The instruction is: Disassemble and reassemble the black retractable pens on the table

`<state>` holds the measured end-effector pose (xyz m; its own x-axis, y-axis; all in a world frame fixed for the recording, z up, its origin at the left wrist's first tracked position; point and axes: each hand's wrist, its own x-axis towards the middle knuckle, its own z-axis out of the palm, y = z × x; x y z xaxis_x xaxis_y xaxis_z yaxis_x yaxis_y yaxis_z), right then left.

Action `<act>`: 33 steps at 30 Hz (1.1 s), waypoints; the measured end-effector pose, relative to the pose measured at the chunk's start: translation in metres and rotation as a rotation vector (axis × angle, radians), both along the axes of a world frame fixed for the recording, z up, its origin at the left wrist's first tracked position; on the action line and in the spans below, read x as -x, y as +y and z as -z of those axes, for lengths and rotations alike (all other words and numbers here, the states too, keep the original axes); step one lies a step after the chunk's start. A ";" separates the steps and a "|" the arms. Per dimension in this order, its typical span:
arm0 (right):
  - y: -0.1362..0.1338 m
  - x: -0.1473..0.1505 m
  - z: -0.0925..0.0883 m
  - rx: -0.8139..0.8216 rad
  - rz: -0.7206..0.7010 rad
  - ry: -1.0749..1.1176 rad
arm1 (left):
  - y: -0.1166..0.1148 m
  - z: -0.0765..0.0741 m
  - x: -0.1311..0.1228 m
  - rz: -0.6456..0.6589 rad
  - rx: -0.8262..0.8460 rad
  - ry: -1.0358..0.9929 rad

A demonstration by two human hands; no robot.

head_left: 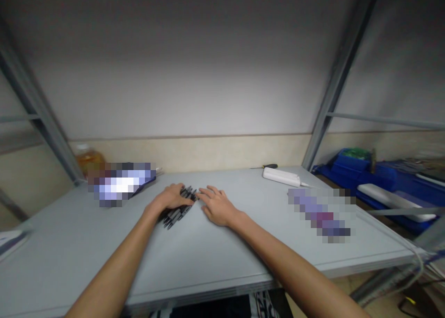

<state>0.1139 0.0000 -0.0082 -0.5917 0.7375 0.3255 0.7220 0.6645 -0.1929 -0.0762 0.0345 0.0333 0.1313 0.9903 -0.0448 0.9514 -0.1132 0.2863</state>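
A bundle of dark pens [178, 214], grey and black, lies slantwise on the pale tabletop [208, 257]. My left hand [171, 196] curves over the bundle from the left, its thumb across the near side and its fingers at the far side. Part of the bundle is hidden under that palm. Just right of the pens is my right hand [217, 206], palm down and low over the table. Its fingers are stretched out and apart, with the fingertips close to the pen ends; whether they touch cannot be made out.
A white power strip [281, 176] and a screwdriver [269, 166] lie at the back right. Blurred-out items sit to the left [121, 186] and right [318, 213]. A bottle [89, 159] stands at the back left. Metal posts [318, 137] frame the table; blue items [361, 169] lie beyond.
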 end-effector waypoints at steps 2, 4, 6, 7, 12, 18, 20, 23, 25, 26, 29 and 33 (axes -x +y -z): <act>0.001 0.002 -0.001 -0.001 -0.014 -0.036 | 0.002 0.002 0.004 0.037 0.011 -0.054; 0.001 0.002 -0.003 -0.012 -0.008 -0.065 | 0.005 0.005 0.008 0.075 0.017 -0.078; 0.000 0.001 -0.004 -0.039 0.013 -0.089 | 0.007 0.008 0.011 0.102 0.015 -0.072; 0.000 -0.001 -0.006 -0.052 0.022 -0.102 | 0.007 0.009 0.013 0.110 0.013 -0.068; 0.002 -0.018 -0.012 -0.040 0.036 -0.158 | 0.008 0.015 0.017 0.141 0.000 -0.042; 0.007 -0.052 -0.017 -0.033 0.114 -0.211 | 0.007 0.015 0.017 0.176 -0.019 -0.055; 0.008 -0.063 -0.018 -0.019 0.152 -0.219 | 0.005 0.013 0.017 0.184 -0.006 -0.077; 0.007 -0.078 -0.020 0.002 0.198 -0.227 | 0.000 0.007 0.015 0.182 0.011 -0.080; 0.006 -0.084 -0.021 0.013 0.233 -0.222 | -0.003 0.004 0.014 0.178 0.015 -0.063; 0.005 -0.086 -0.020 0.014 0.244 -0.215 | -0.004 0.003 0.013 0.176 0.016 -0.056; 0.003 -0.086 -0.018 0.005 0.237 -0.188 | -0.006 0.001 0.012 0.158 0.012 -0.046; -0.001 -0.079 -0.015 0.007 0.210 -0.175 | -0.006 0.002 0.011 0.153 0.005 -0.022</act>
<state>0.1929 -0.0013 0.0073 -0.4723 0.8519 0.2263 0.8667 0.4955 -0.0566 -0.0871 0.0284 0.0312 0.2816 0.9585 -0.0450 0.9168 -0.2549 0.3076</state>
